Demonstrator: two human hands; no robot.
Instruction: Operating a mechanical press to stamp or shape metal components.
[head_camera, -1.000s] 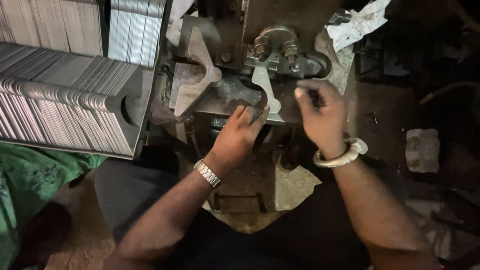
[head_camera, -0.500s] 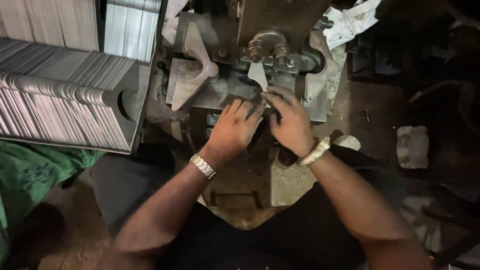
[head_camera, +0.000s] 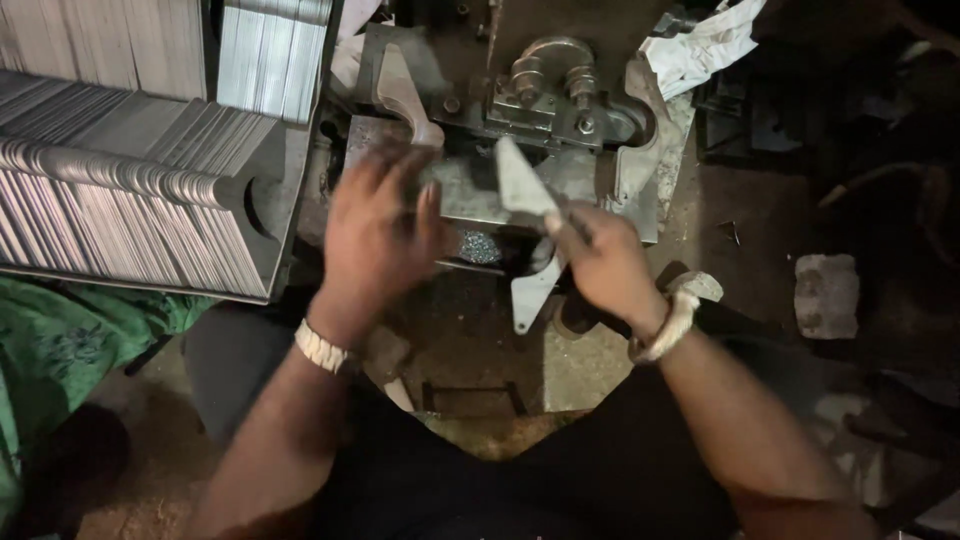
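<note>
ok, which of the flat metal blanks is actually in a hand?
The pointed one pinched in the right hand, above the press; the rest sit stacked on edge at left.

The flat blank (head_camera: 522, 180) in the right hand (head_camera: 600, 265) was dull grey metal, matt and smooth. The press (head_camera: 545, 100) looked like worn, greasy steel. The stacked sheets (head_camera: 120, 200) showed bright metallic edges. A crumpled rag (head_camera: 705, 40) was pale cloth; the wristband (head_camera: 322, 348) looked glossy metal.
</note>
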